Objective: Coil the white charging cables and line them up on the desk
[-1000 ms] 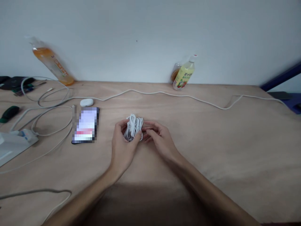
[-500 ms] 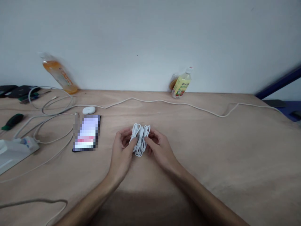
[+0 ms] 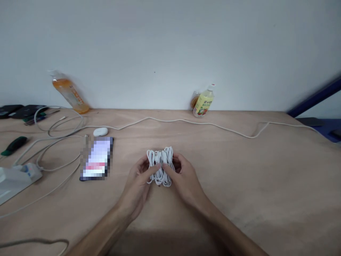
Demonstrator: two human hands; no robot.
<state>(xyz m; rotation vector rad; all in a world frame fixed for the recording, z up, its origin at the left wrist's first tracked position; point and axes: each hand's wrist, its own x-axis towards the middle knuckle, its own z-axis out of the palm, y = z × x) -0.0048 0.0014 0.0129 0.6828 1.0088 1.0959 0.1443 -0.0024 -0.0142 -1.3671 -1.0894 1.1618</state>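
Observation:
Several bundles of white cable point(image 3: 160, 174), coiled and lined up side by side, are held above the wooden table. My left hand point(image 3: 140, 177) grips them from the left, thumb across the front and fingers behind. From the other side, my right hand point(image 3: 183, 174) holds the coils the same way, its thumb pressing near the middle. Both thumb tips nearly meet on the bundles. The fingers behind the cables are mostly hidden.
To the left lie a phone point(image 3: 97, 158) with a blurred screen, a white earbud case point(image 3: 100, 132), a power strip point(image 3: 16, 181) and a dark green-handled tool point(image 3: 14, 145). A long white cord point(image 3: 181, 121) crosses the back. An orange drink bottle point(image 3: 70, 92) and a yellow-labelled bottle point(image 3: 204, 103) lean on the wall.
The cable bundles have spread wider between my hands, and the right-hand coils show more. The whole view has shifted slightly, with the table lower in the picture.

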